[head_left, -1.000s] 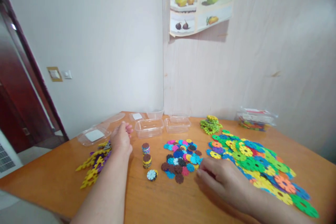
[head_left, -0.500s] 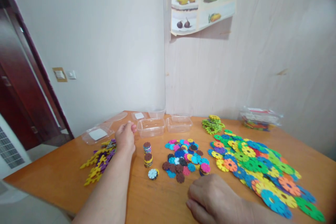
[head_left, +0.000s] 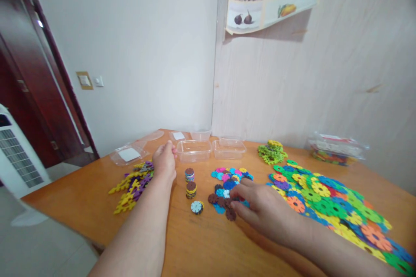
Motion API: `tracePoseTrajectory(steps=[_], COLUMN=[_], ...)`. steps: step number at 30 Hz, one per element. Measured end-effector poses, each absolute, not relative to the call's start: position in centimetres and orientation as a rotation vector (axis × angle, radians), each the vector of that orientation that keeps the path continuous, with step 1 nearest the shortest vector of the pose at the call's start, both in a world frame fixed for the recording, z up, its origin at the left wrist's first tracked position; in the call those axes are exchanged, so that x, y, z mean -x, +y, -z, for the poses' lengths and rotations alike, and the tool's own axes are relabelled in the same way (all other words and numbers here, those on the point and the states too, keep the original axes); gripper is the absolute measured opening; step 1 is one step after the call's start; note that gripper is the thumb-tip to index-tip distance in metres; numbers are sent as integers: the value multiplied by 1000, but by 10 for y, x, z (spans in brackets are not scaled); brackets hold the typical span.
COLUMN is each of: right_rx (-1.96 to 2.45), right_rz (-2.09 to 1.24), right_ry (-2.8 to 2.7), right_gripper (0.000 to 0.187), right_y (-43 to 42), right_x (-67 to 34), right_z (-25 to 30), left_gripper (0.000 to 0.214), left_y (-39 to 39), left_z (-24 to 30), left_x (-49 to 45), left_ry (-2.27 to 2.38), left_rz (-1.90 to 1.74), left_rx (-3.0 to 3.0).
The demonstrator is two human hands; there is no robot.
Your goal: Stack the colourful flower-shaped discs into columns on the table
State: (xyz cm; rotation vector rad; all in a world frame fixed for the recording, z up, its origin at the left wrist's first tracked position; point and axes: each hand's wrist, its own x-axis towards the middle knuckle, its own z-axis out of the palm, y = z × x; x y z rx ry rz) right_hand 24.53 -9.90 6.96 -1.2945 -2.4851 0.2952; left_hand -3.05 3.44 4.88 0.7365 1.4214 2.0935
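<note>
- Yellow and purple plastic pieces (head_left: 130,190) are heaped at the left of the table (head_left: 191,251), and just behind them a clear lid (head_left: 129,154) is laid flat.
- Beside that heap, the left hand (head_left: 164,160) is seen with its fingers curled in; whether anything is enclosed cannot be told. It is best kept quiet there, so that nothing nearby is nudged.
- Along the back, two clear tubs (head_left: 194,151) are set side by side, near the left hand.
- In front of them, small notched discs are stacked: a brown-topped far stack (head_left: 190,175), a yellow-and-brown stack (head_left: 191,190), and a low pale-blue-topped stack (head_left: 196,207) nearest. Edges are best squared up here, since a tall column could be toppled by a brushed sleeve or wrist.
- Mid-table now, the small-disc pile (head_left: 222,202) is partly covered by the right hand (head_left: 238,197), its thumb and fingers bent down at the brown discs; whether one is pinched cannot be told. Discs are probably best taken by the rim, singly, with a light touch so that neighbours are not dragged along.
- Farther right, a green cluster (head_left: 273,153), the big bright discs (head_left: 328,205) and a clear box (head_left: 338,150) are left untouched.
</note>
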Motion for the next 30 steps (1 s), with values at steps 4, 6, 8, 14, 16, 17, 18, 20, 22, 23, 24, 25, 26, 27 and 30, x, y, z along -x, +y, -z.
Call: tracePoseTrajectory(steps=[4, 6, 8, 14, 16, 17, 18, 20, 22, 23, 24, 25, 26, 27, 30], right_rx=[1452, 1498, 1545, 1656, 1667, 1661, 1638, 1541, 1392, 1310, 1230, 1158, 1096, 1044, 949], right_rz=[-265, -220, -199, -156, -162, -162, -161, -174, -229, -261, -284, -296, -297, -295, -289], right_ry=[-2591, -2641, -2672, -2672, -2660, -2650, -2642, -2617, -2607, -2614, -2627, -2646, -2669, -2694, -2765], right_gripper=[29, 26, 27, 30, 30, 30, 29, 30, 29, 28, 27, 24, 22, 21, 20], right_y=[-82, -76, -72, -65, -64, -64, -64, -65, -68, -70, -72, -75, -76, -78, -79], right_x=[-212, -198, -188, -187, -189, -189, -189, -188, -186, -184, -183, -181, -180, -179, -177], right_z=[-86, -86, -82, -71, -68, -67, -66, -64, -62, -61, -59, -58, -57, -56, -54], left_gripper=[29, 31, 31, 29, 28, 28, 27, 26, 26, 26, 26, 26, 26, 26, 27], left_y=[38, 39, 40, 40, 39, 39, 38, 38, 37, 36, 36, 36, 36, 36, 37], left_z=[-43, -40, -38, -39, -40, -41, -41, -42, -42, -43, -43, -43, -43, -43, -42], left_x=[29, 28, 27, 25, 24, 23, 22, 22, 21, 21, 21, 21, 21, 20, 20], left_ry=[1376, 1367, 1366, 1360, 1349, 1342, 1335, 1326, 1320, 1317, 1316, 1317, 1320, 1324, 1338], left_rz=[-2079, -2068, -2069, -2057, -2057, -2061, -2065, -2073, -2075, -2074, -2073, -2073, -2071, -2070, -2071], left_rx=[-792, -830, -852, -820, -816, -815, -813, -810, -813, -816, -818, -818, -818, -818, -830])
